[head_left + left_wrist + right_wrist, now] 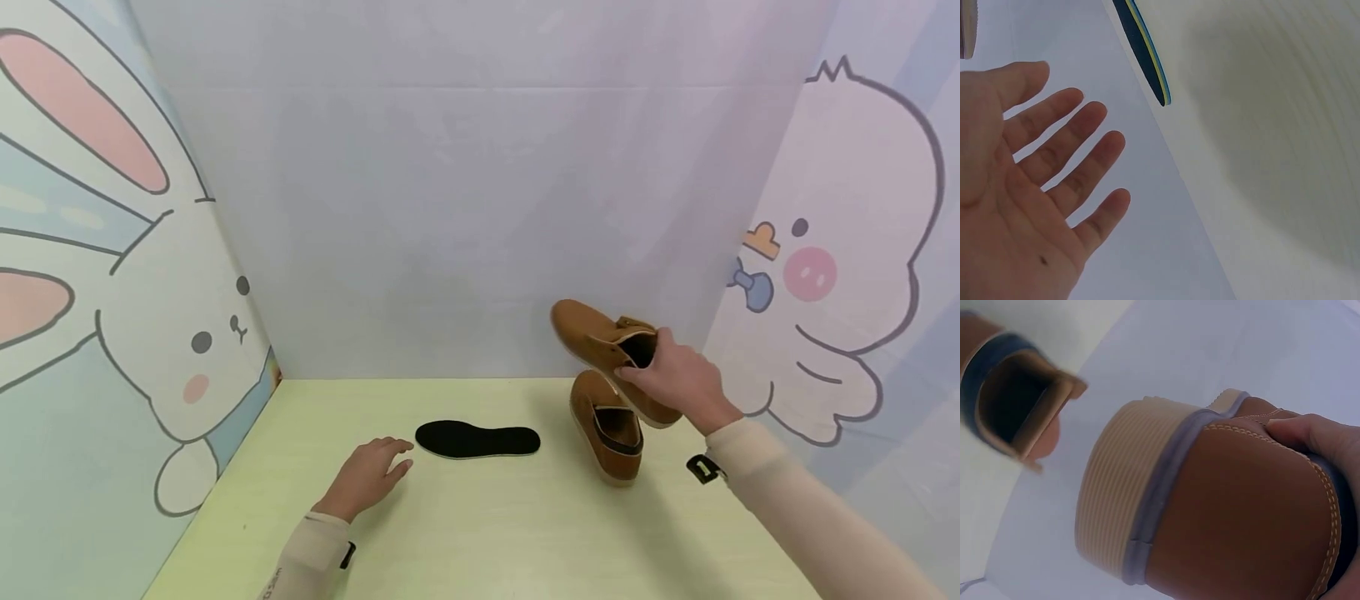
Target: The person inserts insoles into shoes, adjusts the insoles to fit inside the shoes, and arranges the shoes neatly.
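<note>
Right hand (681, 377) pinches 1 shoe (581, 325) by its collar (1345, 519), likely for balance, mate (588, 425) below; left hand (367, 477) spreads near insole (477, 439).

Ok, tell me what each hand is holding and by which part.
The right hand grips a brown, stitched, pale-soled shoe, lifted above its mate, by the collar around its ankle opening. The left hand holds nothing.

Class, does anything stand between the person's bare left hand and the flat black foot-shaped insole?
Nothing visible does: a narrow gap separates the left hand from the flat black insole. The brown, pale-soled shoe on the pale yellow-green table and the matching shoe in the right hand are both past the insole's other end.
</note>
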Available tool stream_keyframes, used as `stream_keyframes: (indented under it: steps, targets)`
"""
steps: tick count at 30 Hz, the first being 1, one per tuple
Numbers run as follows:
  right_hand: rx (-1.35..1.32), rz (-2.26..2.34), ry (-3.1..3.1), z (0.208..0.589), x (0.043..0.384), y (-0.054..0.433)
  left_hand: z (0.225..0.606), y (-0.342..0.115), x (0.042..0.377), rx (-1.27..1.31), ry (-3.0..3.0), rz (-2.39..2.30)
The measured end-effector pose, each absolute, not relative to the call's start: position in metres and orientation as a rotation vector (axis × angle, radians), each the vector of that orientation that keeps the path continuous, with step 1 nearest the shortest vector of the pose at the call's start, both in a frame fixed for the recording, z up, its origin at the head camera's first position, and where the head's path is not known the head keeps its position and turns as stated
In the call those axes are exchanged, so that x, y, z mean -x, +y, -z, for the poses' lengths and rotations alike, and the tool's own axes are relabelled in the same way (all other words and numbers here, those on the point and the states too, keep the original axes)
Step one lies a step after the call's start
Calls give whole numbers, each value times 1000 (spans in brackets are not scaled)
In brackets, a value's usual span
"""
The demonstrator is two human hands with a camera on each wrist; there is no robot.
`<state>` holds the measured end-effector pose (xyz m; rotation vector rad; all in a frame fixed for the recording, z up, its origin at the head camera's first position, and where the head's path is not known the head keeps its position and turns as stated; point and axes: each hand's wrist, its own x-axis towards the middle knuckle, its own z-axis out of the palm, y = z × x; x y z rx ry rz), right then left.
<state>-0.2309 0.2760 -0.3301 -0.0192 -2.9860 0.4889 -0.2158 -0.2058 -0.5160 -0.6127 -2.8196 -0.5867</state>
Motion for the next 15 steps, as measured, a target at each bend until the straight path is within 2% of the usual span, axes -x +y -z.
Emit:
stream_keyframes:
  steps: [15]
  targets:
    - [340,-480,-3022,371,249,358,515,-201,215,689,-2840,533]
